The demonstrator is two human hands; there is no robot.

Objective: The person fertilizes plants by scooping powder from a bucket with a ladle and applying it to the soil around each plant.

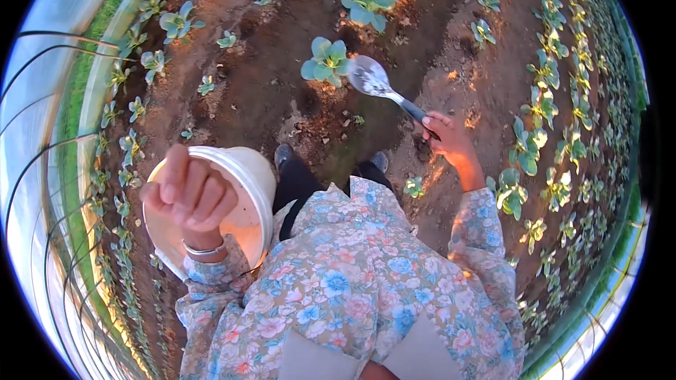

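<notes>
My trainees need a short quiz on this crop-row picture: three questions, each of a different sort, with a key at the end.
1. Short answer: What does the bare right hand hold?
2. True or false: The wide, round white bucket is on the person's right side.
3. Fill in the blank: The bare left hand has a silver-coloured ______ around its wrist.

Key:
1. A large spoon with a pale bowl and a dark handle.
2. False; it is on the person's left side.
3. Band.
</notes>
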